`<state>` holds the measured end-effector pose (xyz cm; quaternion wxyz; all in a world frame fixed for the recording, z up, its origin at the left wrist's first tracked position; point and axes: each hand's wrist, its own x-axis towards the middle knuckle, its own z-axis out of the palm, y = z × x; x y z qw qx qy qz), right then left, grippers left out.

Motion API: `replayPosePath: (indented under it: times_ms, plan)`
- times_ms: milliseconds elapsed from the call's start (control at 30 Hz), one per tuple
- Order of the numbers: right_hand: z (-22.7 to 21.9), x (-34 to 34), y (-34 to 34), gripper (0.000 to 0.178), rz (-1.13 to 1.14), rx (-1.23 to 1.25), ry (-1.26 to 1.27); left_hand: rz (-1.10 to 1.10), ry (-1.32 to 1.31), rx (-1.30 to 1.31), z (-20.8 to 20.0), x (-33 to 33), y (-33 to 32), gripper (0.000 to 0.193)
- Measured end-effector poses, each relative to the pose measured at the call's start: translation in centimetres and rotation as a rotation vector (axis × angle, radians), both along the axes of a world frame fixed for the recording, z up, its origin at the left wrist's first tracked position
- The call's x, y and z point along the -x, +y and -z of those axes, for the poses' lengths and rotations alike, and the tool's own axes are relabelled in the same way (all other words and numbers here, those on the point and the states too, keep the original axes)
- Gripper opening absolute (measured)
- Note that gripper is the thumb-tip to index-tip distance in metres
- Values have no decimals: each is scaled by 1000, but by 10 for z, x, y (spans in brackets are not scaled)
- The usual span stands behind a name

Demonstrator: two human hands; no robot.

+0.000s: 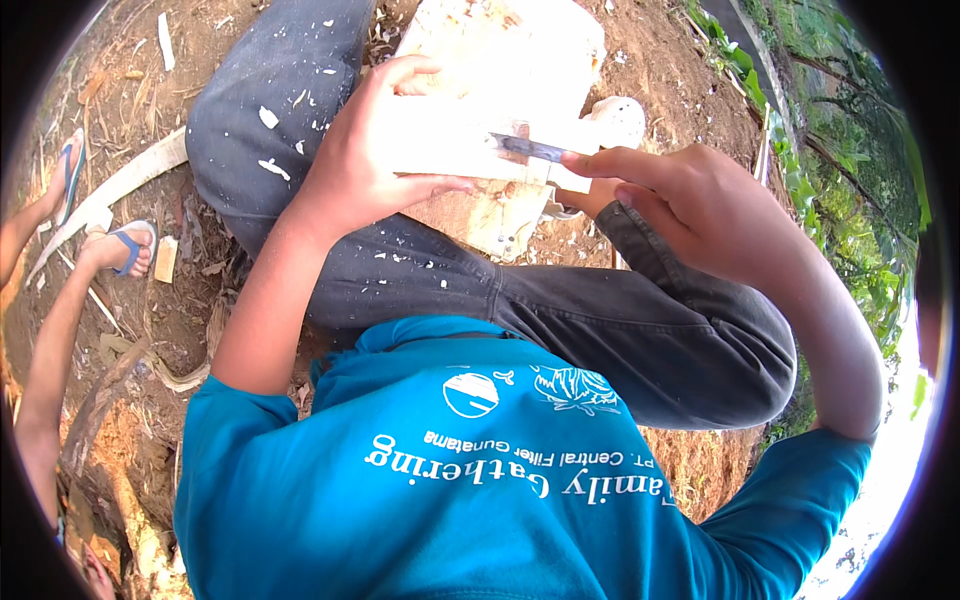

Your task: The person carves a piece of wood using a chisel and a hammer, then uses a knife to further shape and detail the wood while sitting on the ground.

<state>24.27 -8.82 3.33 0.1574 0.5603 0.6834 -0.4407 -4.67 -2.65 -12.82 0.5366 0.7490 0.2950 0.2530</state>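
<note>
My left hand (362, 145) is closed around a pale strip of wood (445, 140), its outline largely lost in glare. In my right hand (690, 205) is a knife (528, 148), my index finger stretched along the back of its dark blade. The blade points left and lies against the pale wood; my palm hides the handle. Beneath both hands is a thick wooden block (470, 222), its upper part washed out by sunlight and its lower side tan and rough.
My bent legs in dark trousers (400, 275), flecked with white shavings, flank the block. A long pale wood strip (130, 175) lies on the brown soil at left, near another person's sandalled foot (130, 247). Green plants (800, 190) grow at right.
</note>
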Motion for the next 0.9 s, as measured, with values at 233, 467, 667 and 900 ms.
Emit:
replayPosePath:
  times_ms: [233, 467, 667, 900]
  plan:
    - [31, 24, 7, 37, 58, -85, 201, -57, -48, 87, 1, -1, -2, 105]
    - [-22, 4, 21, 44, 28, 33, 24, -33, -24, 137, 0, 4, -3, 109]
    - [-37, 1, 21, 43, -79, 19, -80, -23, -29, 107, -1, 2, -1, 109]
    - [-55, 27, 39, 45, -250, -100, -151, -14, -44, 91, 4, 3, -3, 107]
